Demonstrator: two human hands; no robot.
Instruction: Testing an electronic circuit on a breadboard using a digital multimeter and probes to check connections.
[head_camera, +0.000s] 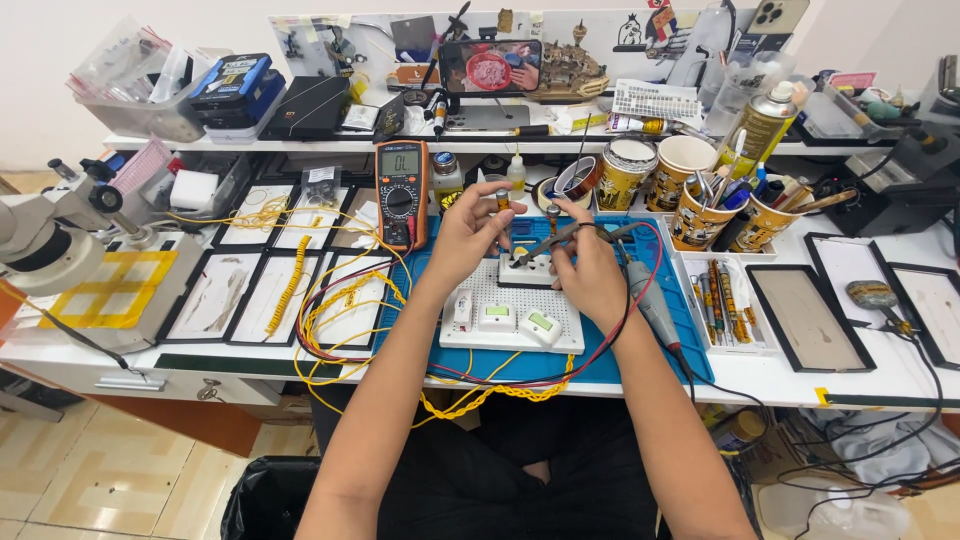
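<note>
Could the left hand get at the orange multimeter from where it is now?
Probably yes. The left hand is pinching a small brown vial just right of the multimeter, with only loose yellow wires lying nearby and nothing standing between them. It would have to free its fingers first.

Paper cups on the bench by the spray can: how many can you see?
3: a cup in front of the shelf, a cup full of tools below it, and a cup of tools to its right. Clutter may hide others.
</note>
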